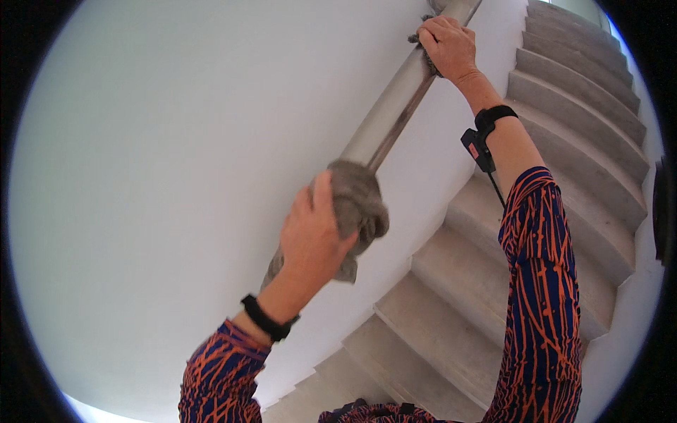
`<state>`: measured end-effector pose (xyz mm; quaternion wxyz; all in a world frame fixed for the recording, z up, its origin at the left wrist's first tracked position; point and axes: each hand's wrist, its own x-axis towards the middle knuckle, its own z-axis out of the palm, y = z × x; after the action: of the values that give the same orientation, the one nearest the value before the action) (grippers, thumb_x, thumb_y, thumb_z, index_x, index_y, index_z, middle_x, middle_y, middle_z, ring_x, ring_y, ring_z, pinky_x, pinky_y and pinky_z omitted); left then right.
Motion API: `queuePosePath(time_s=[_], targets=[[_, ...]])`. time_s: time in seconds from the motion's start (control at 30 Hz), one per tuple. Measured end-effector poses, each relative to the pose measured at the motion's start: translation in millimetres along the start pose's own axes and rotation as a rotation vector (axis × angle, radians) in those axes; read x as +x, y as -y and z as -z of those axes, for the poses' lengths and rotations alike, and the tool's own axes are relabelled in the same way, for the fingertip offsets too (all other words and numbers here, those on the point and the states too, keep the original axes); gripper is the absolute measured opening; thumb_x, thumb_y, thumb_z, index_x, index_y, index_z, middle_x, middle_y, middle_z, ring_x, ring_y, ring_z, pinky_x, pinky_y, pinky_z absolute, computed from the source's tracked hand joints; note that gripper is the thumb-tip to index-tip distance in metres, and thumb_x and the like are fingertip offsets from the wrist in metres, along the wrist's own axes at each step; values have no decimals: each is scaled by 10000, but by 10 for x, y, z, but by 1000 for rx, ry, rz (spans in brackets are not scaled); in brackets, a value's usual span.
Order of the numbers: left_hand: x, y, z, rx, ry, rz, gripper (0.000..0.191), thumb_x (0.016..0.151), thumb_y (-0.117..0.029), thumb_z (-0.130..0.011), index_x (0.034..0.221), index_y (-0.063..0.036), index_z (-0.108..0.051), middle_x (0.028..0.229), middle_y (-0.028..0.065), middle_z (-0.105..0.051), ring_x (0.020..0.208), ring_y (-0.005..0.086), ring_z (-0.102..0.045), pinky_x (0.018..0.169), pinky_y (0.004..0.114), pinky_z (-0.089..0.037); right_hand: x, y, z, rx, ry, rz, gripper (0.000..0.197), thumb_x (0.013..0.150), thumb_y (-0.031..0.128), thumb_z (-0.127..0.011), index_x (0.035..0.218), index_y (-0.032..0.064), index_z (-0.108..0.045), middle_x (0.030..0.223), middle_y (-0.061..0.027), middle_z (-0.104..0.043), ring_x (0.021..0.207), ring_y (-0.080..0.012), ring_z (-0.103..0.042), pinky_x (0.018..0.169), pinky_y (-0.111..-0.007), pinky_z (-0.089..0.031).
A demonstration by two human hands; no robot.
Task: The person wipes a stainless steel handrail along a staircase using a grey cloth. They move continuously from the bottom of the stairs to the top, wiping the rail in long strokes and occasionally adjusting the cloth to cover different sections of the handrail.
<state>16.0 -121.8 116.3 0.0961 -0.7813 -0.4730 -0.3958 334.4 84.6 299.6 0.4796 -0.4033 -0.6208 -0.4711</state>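
Note:
A pale handrail [389, 108] runs diagonally along the white wall, with a brown strip on its lower side. Around its nearer stretch my left hand [314, 232] presses a crumpled grey-brown cloth [357, 198], fingers spread over the fabric. Farther up the rail, my right hand [448, 47] is closed on a dark, fuzzy pad or rag [431, 62] that rests against the rail. Most of that dark piece is hidden under the fingers. The rail's lower end is covered by the cloth and my left arm.
Curved concrete stairs [571, 127] wind from the lower middle to the upper right. A white wall [158, 158] stands behind the rail. Black straps [270, 320] circle both wrists; on the right arm hangs a small black device [478, 150] with a cable.

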Motion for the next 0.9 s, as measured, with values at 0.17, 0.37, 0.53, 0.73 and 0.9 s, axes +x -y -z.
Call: queuePosePath(time_s=[0.17, 0.37, 0.53, 0.73, 0.9], targets=[[796, -176, -205, 53, -19, -26, 925, 750, -232, -857, 1484, -54, -325, 1188, 235, -565, 1063, 425, -625, 858, 466, -552, 60, 109, -79, 13, -48, 64, 237, 944, 287, -540, 939, 188, -755, 1086, 47, -710, 1180, -184, -601, 1020, -479, -377], [1736, -578, -551, 31, -86, -45, 851, 748, -310, -837, 1412, -43, -377, 1154, 241, -617, 995, 440, -660, 849, 487, -555, -72, 76, -46, 32, 107, -52, 211, 932, 302, -570, 938, 162, -727, 1051, 44, -690, 1147, -187, -599, 1018, -433, -370], [2111, -645, -710, -105, -34, -33, 848, 720, -364, -803, 1393, -35, -406, 1099, 243, -664, 1006, 450, -656, 867, 498, -542, -116, -100, -48, 59, 189, -144, 305, 923, 377, -540, 1007, 195, -770, 1122, 27, -702, 1218, -210, -574, 1053, -492, -340], [2055, -448, -641, -260, 110, 11, 917, 696, -410, -758, 1436, -13, -390, 1153, 254, -686, 1090, 420, -659, 933, 463, -528, -167, -163, -119, -64, 129, -173, 318, 926, 426, -575, 1078, 220, -765, 1197, 53, -694, 1246, -217, -570, 1013, -516, -388], [1739, 175, -603, -719, 250, 15, 815, 731, -321, -790, 1404, 15, -474, 1190, 192, -682, 1126, 301, -656, 1001, 386, -500, -139, -70, -106, -12, 133, -194, 312, 917, 418, -570, 1058, 225, -771, 1212, 66, -688, 1248, -195, -565, 1021, -517, -378]])
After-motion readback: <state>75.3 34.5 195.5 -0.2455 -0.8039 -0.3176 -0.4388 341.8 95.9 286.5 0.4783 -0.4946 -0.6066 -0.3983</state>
